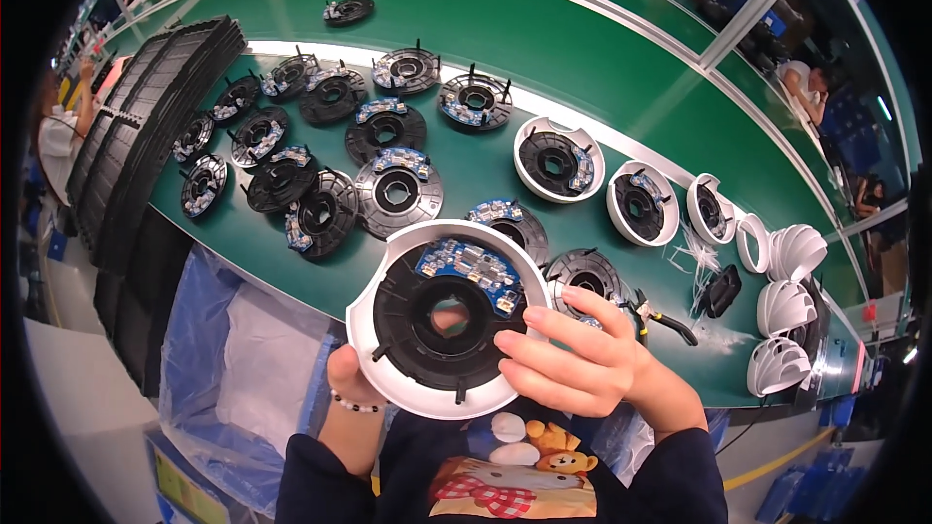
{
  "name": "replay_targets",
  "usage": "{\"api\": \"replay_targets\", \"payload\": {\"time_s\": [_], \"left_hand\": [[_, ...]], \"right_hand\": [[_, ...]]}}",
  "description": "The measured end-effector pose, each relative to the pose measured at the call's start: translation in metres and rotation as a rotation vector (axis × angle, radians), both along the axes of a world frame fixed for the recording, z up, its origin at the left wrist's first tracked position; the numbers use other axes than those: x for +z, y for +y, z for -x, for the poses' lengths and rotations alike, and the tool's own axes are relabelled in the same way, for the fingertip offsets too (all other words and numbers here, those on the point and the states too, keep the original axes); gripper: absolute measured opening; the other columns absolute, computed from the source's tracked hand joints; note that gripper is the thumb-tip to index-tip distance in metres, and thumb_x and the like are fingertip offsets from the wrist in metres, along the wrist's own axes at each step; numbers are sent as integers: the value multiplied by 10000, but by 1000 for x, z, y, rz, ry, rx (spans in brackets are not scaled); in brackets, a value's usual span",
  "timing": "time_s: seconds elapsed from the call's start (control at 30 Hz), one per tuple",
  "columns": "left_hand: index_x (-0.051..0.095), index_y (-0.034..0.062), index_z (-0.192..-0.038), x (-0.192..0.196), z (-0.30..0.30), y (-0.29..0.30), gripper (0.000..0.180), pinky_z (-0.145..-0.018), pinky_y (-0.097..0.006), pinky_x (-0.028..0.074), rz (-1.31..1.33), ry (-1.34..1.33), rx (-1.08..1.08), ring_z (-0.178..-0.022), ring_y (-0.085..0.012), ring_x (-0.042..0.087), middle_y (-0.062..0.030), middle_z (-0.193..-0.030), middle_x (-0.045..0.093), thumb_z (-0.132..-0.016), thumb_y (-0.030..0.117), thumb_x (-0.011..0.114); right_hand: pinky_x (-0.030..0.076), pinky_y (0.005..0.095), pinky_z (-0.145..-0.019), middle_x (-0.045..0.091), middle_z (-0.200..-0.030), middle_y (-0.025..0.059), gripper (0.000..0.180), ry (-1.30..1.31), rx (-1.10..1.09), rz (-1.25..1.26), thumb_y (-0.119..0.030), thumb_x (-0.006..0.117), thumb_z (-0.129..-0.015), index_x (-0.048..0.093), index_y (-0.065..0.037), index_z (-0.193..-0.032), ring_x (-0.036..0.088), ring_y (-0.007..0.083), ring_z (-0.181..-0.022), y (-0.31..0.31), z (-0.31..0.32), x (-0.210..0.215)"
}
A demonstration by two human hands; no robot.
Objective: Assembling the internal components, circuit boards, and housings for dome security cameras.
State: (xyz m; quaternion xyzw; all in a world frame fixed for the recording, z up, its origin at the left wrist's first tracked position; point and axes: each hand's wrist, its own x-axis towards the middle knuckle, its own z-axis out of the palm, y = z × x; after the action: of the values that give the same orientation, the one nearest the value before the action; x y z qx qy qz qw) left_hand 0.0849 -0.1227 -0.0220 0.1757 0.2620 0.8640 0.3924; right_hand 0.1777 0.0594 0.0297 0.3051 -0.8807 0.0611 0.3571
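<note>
Close before me, a white round housing (360,335) is held up in both hands, tilted so its inside shows. Inside its rim sits a black ribbed disc (396,330) with a central hole and short posts. A curved blue circuit board (473,270) lies along the disc's upper right part. My left hand (353,380) grips the housing from the lower left, most of its fingers hidden behind it. On the right side, my right hand (582,354) closes round the rim, its fingertips reaching over the edge toward the disc.
Several black discs with blue boards (398,192) cover the green table's left and middle. White housings with discs (558,160) stand to the right, near cutting pliers (670,323) and stacked white rings (784,306). Black trays (146,126) pile up at left; a blue-lined bin (257,359) stands below.
</note>
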Motion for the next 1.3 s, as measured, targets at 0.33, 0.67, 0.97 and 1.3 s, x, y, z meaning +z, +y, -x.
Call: {"api": "replay_targets", "payload": {"time_s": [0.33, 0.67, 0.97, 1.3], "left_hand": [[285, 25, -1280, -12, -10, 39, 760, -937, -439, 351, -439, -395, 30, -1100, -316, 438, -203, -1241, 394, -805, 616, 245], [249, 24, -1297, -17, -27, 55, 676, -980, -395, 307, -438, -384, -241, -1191, -265, 342, -144, -1296, 335, -857, 533, 181], [232, 17, -1302, -34, -28, 58, 729, -980, -402, 299, -243, -159, -280, -1194, -269, 341, -153, -1311, 311, -832, 574, 208], [281, 7, -1272, -11, -32, 69, 704, -953, -409, 339, 23, -149, -115, -1138, -276, 408, -170, -1262, 371, -729, 433, 421]], "right_hand": [[350, 451, -886, 590, -1013, 44, 208, -117, -104, 45, -247, 615, -706, 598, -108, -861, 516, 224, -955, 8, -10, 1], [255, 481, -946, 191, -1311, 294, 971, -680, -234, 325, -431, 748, -543, 268, 13, -1261, 255, 447, -1179, 13, -12, 20], [282, 470, -935, 262, -1267, 290, 972, -680, -166, 311, -387, 752, -511, 278, 56, -1235, 300, 441, -1142, 18, -17, 19], [294, 477, -913, 298, -1230, 296, 989, -523, -256, 416, -412, 746, -477, 289, 62, -1214, 348, 438, -1089, 15, -10, -4]]}}
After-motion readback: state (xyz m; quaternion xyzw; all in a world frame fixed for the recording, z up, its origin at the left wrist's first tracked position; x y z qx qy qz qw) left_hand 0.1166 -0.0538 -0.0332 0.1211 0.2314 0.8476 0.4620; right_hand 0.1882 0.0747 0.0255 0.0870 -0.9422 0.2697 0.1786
